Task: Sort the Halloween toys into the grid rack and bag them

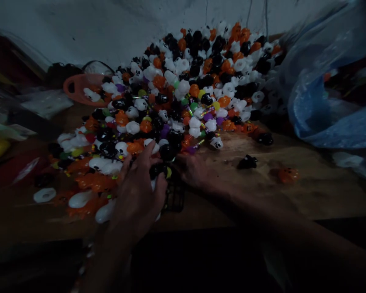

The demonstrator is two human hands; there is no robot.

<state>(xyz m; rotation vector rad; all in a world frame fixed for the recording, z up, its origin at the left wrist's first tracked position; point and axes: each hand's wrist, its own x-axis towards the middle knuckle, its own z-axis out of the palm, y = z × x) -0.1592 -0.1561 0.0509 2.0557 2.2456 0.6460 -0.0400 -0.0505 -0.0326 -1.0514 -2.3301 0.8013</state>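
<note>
A large heap of small plastic Halloween figures (183,87), white ghosts and skulls, orange pumpkins and black shapes, covers the wooden table. My left hand (138,185) is at the heap's near edge, with thumb and fingers curved round a black figure with a yellow-green end (160,171). To its right, my right hand (195,169) is low by the heap with its fingers curled. Dim light hides whatever lies in its fingers. Below and between the hands is a black grid-sided piece (174,198), partly covered.
An orange plastic basket (75,90) stands at the left back. A blue plastic bag (308,118) is at the right. On the table (326,195) lie a loose black figure (247,162) and an orange pumpkin (288,175). A pale wall (88,32) rises behind.
</note>
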